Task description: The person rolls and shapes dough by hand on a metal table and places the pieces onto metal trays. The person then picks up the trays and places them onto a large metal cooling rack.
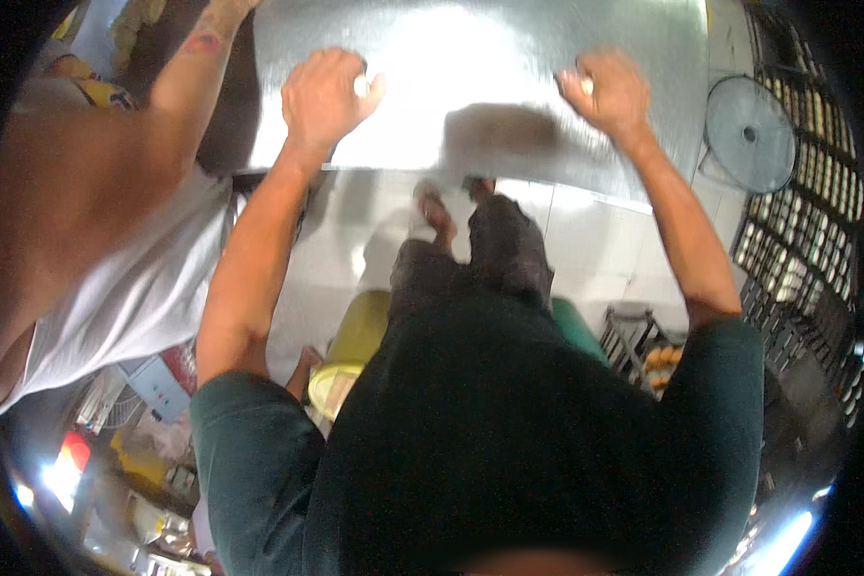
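Note:
A shiny metal table spans the upper middle of the view. My left hand rests on it at the left, fingers curled over a small pale piece that peeks out by the thumb. Toward the right side, my right hand is likewise cupped over another small pale lump. What exactly the lumps are, I cannot tell.
A co-worker's bare arm reaches along my left. Racks holding many small pale pieces line the right, behind a round fan. Yellow and green plastic containers flank my legs below the table.

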`<state>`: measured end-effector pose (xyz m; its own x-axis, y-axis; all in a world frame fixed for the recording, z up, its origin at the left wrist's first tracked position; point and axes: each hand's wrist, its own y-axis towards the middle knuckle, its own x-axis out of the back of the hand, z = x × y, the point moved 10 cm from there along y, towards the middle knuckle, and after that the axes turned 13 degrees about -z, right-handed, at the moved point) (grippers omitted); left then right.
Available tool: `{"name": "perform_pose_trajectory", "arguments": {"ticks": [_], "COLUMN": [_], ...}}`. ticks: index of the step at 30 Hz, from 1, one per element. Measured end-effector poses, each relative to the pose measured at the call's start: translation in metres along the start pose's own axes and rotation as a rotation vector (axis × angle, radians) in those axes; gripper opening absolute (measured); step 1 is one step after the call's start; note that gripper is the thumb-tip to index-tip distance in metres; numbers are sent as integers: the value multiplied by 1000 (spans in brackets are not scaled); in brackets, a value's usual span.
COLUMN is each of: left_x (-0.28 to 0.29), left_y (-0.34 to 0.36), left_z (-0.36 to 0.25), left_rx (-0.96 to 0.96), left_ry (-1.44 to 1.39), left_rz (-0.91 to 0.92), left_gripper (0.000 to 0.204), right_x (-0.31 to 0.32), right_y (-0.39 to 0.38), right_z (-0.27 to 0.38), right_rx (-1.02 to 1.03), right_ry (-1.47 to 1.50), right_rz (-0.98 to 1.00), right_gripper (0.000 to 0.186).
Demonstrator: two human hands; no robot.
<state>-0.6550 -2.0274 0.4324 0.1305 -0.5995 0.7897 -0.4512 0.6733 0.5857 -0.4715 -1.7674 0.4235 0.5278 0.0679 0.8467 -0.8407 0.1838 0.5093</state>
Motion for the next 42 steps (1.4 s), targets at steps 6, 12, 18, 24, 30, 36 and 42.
{"name": "perform_pose_trajectory", "arguments": {"ticks": [6,12,18,24,30,36,42], "left_x": [10,4,-21,-1,-9,-10,-20], "left_y": [-65,-39,-19,-31,-37,-37,-58], "left_z": [-34,-11,6,-41,-38,-46,-45], "left_rx": [140,142,384,267,275,300,323], "left_ry": [50,168,195,126,159,150,186], "left_rz": [241,359,256,121,99,154,424], "left_gripper": [85,92,79,65,65,70,85], "right_x": [12,17,6,15,22,11,2], "right_y": [-43,-43,-15,-40,-38,-42,-58], "right_z": [16,12,17,17,21,10,18], "right_rx": [-8,16,-29,-41,-77,-110,-91], "right_ry": [-40,-45,-75,-83,-90,-85,-60], "right_rz": [138,302,193,-30,-70,-27,212], "right_gripper": [80,101,86,52,40,51,84]}}
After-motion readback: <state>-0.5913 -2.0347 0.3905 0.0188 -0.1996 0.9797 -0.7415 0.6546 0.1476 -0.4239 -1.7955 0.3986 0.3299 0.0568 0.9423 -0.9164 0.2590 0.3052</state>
